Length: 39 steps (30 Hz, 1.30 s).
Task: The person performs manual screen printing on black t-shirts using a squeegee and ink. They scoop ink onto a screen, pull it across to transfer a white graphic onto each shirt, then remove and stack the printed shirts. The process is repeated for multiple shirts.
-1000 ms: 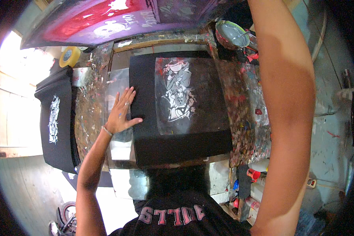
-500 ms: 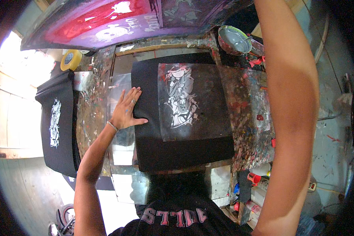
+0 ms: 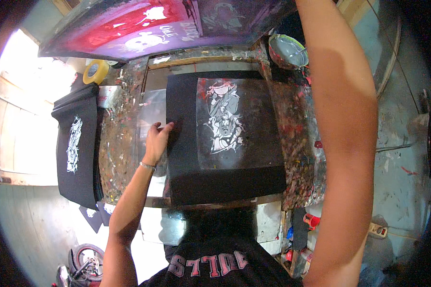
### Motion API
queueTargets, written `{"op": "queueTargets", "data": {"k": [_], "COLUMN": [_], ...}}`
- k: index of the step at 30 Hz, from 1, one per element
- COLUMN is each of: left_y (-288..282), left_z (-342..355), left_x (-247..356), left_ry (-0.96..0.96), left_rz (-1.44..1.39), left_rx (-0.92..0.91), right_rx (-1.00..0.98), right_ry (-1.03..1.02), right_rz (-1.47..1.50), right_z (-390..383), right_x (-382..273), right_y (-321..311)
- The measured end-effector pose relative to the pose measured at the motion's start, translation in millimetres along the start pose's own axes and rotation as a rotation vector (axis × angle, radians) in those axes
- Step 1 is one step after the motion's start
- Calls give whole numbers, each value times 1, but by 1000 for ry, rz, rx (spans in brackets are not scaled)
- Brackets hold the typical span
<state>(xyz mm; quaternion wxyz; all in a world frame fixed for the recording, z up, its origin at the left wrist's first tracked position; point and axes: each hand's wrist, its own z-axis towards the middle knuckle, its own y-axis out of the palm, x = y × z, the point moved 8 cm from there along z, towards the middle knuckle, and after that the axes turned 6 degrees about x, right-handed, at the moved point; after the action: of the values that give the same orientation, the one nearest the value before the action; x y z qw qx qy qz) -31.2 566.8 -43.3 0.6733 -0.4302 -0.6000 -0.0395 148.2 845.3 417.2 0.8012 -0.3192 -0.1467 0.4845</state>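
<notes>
A black fabric panel [image 3: 225, 186] lies on the paint-stained work table. On top of it is a see-through sheet [image 3: 261, 124] with a grey and white figure print [image 3: 223, 117], tinged red at its far end. At the panel's left edge my left hand [image 3: 156, 143] is closed, thumb and fingertips pinched together on the black fabric. My right arm [image 3: 345, 119] reaches far forward along the right side, and its hand is beyond the upper edge of the picture. Near that arm, a printing screen [image 3: 187, 31] with red and purple areas stands tilted up behind the panel.
A stack of black printed fabric pieces [image 3: 76, 148] hangs over the table's left end. Behind it sits a roll of yellow tape [image 3: 96, 71]. A bowl of grey paint [image 3: 287, 50] stands at the far right. A red cup [image 3: 311, 220] is on a shelf below.
My left hand has gone from lying spread on the fabric's left side to a pinch at its edge, slightly nearer me. The whole view has shifted a little.
</notes>
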Motion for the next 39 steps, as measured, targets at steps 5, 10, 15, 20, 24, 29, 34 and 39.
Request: {"op": "queueTargets", "data": {"k": [5, 10, 15, 20, 24, 29, 34, 39], "left_y": [11, 31, 21, 36, 33, 35, 10, -9], "left_z": [20, 35, 63, 40, 40, 40, 47, -21], "left_x": [2, 3, -42, -28, -38, -37, -36, 53], "left_ry": [-252, -317, -246, -232, -237, -183, 72, 846], "left_rz": [-264, -232, -234, -467, -483, -402, 37, 409], "left_rx": [-162, -172, -270, -204, -182, -228, -138, -59], "right_rx": [26, 18, -48, -60, -81, -95, -69, -72], "right_ry": [-10, 96, 123, 123, 145, 158, 113, 95], "right_rz": [57, 24, 68, 66, 66, 59, 59, 18], "right_z": [-16, -26, -33, -37, -39, -40, -32, -30], "right_x": [-12, -8, -16, -9, -10, -9, -11, -5], "right_y": [-8, -14, -19, -18, -21, -21, -12, -12]}}
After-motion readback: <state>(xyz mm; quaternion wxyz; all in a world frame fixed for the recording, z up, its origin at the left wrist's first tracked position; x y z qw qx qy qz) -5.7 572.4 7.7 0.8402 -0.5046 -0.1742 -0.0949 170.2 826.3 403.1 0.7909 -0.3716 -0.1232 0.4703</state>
